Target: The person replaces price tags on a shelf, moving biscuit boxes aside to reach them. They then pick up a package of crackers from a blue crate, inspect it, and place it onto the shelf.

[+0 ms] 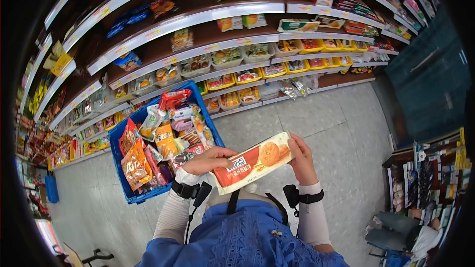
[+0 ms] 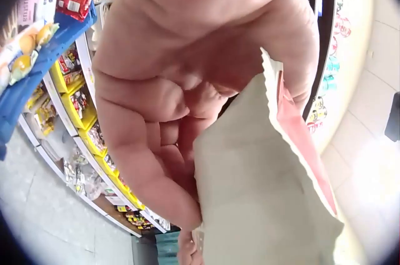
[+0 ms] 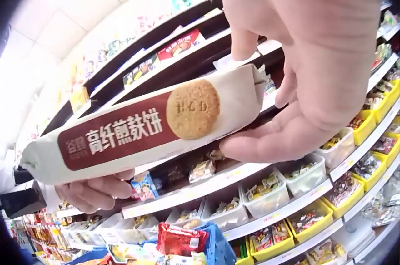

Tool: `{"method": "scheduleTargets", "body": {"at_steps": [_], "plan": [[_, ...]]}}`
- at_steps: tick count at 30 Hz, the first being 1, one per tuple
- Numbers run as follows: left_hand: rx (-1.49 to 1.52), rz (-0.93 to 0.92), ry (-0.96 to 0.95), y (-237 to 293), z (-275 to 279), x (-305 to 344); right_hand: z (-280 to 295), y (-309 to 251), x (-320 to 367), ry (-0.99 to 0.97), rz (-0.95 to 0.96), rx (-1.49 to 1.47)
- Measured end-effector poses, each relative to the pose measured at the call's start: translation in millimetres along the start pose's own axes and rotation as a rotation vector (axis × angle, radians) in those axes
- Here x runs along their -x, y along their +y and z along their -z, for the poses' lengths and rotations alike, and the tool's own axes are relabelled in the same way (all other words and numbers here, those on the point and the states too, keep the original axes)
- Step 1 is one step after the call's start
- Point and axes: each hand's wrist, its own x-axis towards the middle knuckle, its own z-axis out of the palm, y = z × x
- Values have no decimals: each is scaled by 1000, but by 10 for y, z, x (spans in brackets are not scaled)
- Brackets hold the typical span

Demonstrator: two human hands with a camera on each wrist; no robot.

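A long cream and red biscuit packet with a round biscuit picture is held in front of the body, its left end lower. The left hand pinches its left end, thumb on top; in the left wrist view that hand's curled fingers lie beside the pale packet. The right hand grips the other end. In the right wrist view the right hand has thumb and fingers around the end of the packet, whose side shows red print and a biscuit picture.
A blue crate full of mixed snack packs stands at the left, against the shelves. Curved shelves with snacks and yellow bins run across the front. Grey tiled floor extends right; a crouching person is at lower right.
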Motion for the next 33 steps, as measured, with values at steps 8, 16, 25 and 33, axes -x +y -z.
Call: {"method": "scheduleTargets", "body": {"at_steps": [8,16,25,33], "plan": [[277,-104,166,181,-165,-843,555,-121,-73,324,153,-179],[526,-236,144,427,-275,-2185,1283,-393,-439,581,245,-210],[391,-338,211,1124,-210,-3655,2045,-1073,-1368,596,269,-274],[305,-469,557,1504,35,-4264,2376,-1195,-2311,601,250,-217]]}}
